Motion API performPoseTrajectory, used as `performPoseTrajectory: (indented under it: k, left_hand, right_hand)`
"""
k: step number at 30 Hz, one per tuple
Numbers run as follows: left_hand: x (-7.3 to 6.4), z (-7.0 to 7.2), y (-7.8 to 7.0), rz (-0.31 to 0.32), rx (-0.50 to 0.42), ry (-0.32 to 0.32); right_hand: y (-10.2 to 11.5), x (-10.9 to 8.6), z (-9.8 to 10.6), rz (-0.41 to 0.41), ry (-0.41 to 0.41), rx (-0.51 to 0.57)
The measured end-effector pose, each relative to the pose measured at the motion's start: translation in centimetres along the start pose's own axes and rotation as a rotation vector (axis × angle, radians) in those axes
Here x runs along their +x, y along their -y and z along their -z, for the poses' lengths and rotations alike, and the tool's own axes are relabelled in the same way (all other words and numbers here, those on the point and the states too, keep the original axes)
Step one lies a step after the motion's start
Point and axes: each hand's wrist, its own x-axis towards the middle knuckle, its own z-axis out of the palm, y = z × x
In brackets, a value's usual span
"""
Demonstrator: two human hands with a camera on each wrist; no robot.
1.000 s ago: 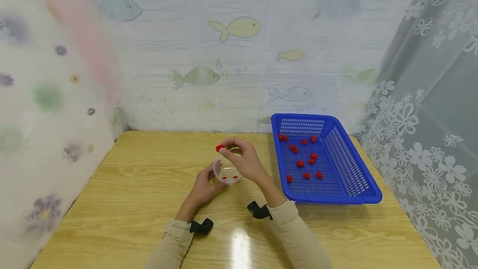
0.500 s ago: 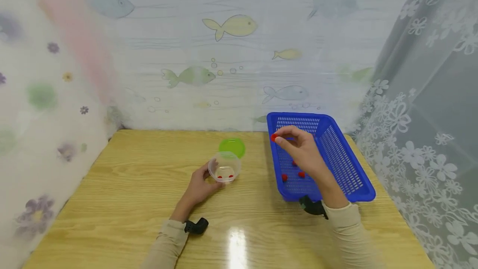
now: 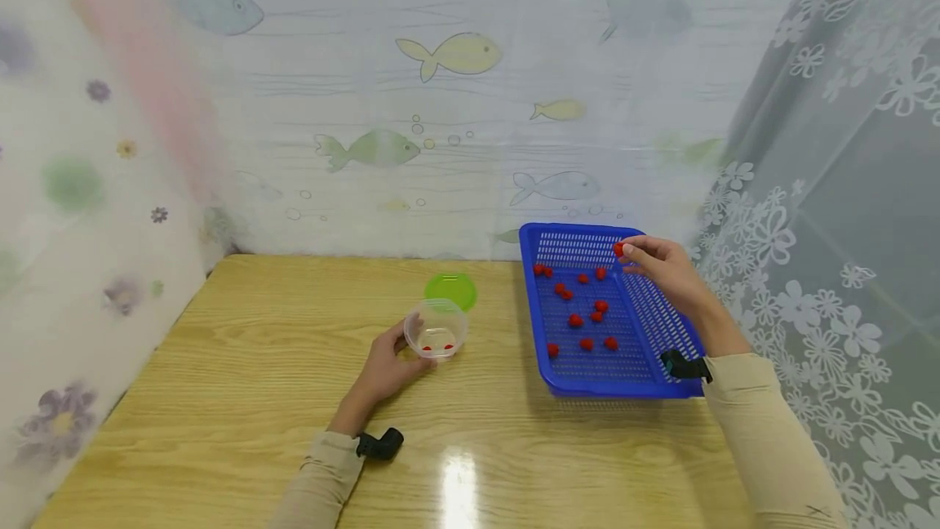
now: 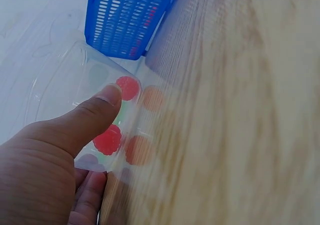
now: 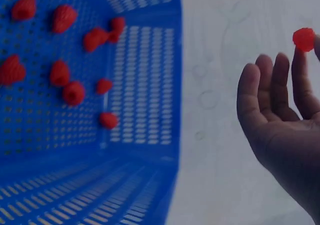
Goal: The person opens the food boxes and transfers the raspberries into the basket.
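My left hand (image 3: 392,366) grips a clear plastic cup (image 3: 436,325) that stands on the table, thumb on the near side. Two raspberries lie at its bottom; in the left wrist view one raspberry (image 4: 107,140) shows through the wall below the thumb and another raspberry (image 4: 128,88) beside its tip. Over the right side of the blue basket (image 3: 539,357), my right hand (image 3: 671,276) pinches a single raspberry (image 3: 619,250) between thumb and index finger. In the right wrist view, the other fingers are bent and hold nothing. Several raspberries (image 5: 73,93) lie scattered on the basket floor.
A green round lid (image 3: 451,291) lies on the wooden table (image 3: 257,382) just behind the cup. The basket's raised rim stands at the table's right side. A fish-patterned curtain (image 3: 352,211) hangs along the back edge.
My right hand has moved right from above the cup to over the basket, still pinching the raspberry. The left hand keeps hold of the cup in the same place.
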Motion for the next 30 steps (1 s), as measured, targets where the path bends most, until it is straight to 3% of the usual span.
performPoseTrajectory:
  k: [13, 20, 30]
  left_hand:
    - [-0.2, -0.4, 0.1, 0.0, 0.0, -0.004]
    - [-0.1, -0.4, 0.2, 0.014, 0.003, -0.007]
    - [0.1, 0.0, -0.3, 0.013, 0.021, -0.009]
  right_hand:
    - [-3.7, 2.3, 1.5, -0.114, 0.022, 0.13]
    - [-4.8, 2.7, 1.6, -0.13, 0.025, 0.183]
    - [-4.9, 3.0, 1.5, -0.154, 0.016, 0.137]
